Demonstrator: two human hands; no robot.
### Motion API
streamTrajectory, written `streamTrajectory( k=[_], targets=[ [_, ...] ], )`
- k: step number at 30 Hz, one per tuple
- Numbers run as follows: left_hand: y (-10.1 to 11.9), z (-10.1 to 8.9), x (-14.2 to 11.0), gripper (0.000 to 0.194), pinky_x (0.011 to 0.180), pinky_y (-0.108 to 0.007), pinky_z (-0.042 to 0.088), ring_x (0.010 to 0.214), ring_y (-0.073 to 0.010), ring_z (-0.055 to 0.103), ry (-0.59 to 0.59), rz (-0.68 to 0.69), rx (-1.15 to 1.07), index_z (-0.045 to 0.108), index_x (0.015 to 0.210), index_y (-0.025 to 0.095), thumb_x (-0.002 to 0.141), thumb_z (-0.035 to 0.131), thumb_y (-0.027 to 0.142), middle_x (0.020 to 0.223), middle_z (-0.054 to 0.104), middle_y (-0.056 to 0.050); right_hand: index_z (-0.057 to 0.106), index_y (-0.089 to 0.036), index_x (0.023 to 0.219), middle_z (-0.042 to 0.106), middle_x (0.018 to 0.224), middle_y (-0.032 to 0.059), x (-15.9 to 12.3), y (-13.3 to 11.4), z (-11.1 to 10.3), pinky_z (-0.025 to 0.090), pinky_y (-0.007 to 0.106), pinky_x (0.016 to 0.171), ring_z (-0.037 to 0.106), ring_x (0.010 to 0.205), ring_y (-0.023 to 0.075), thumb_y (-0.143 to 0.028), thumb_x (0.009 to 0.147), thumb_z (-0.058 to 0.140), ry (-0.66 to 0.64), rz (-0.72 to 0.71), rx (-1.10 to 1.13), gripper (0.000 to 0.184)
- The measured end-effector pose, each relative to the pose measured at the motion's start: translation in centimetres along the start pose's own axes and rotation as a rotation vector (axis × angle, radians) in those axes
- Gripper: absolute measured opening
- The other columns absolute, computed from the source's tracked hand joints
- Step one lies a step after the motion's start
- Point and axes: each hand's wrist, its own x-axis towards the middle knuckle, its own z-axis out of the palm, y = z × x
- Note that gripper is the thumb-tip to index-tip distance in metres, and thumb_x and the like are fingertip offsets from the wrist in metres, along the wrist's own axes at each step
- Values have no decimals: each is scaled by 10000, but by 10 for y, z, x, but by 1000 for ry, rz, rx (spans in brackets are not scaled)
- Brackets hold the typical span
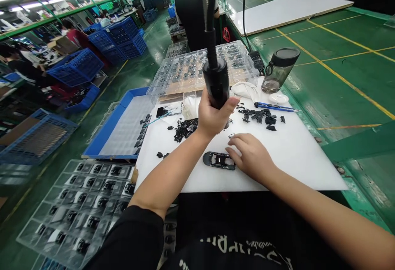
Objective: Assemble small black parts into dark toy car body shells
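My left hand (212, 116) is wrapped round a black electric screwdriver (217, 81), which hangs upright from a thick cable. Its lower end is mostly hidden behind the hand. My right hand (251, 155) rests low over the white board (296, 159), thumb and forefinger a little apart, with nothing visible between them. Beside its thumb lies a dark toy-car-shaped shell (219, 160) with openings along its middle; whether the thumb touches it I cannot tell. A pile of small black parts (185, 130) sits left of the screwdriver, and more black pieces (262, 116) are scattered to the right.
Behind the board stands a clear compartment tray (197, 66) of parts. A dark bottle (280, 69) and a blue pen (274, 106) are at right. To the left are a blue bin (108, 155) and another compartment tray (69, 200). A person (193, 15) stands ahead.
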Motion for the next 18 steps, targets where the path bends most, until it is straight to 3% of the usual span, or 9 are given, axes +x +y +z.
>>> streamTrajectory(
  k=[4,9,18],
  targets=[
    [30,1,-3,615,508,-234,456,480,-88,558,20,-28,-47,507,1110,237,686,741,617,603,567,80,591,-169,951,629,863,119,10,13,0,481,438,699,578,800,298,-220,889,590,44,105,-8,81],
    [64,2,-12,630,485,-250,470,473,-96,562,9,-25,-73,552,1109,266,671,694,695,581,564,76,612,-211,887,647,855,74,21,12,-4,489,375,692,598,781,245,-219,891,576,41,52,104,37],
    [80,6,-14,670,466,-251,478,464,-88,557,-22,-32,-115,594,1128,268,639,680,718,598,561,70,607,-223,853,637,861,50,20,8,-20,478,341,699,605,790,214,-190,881,585,11,-13,229,48]
  ],
)
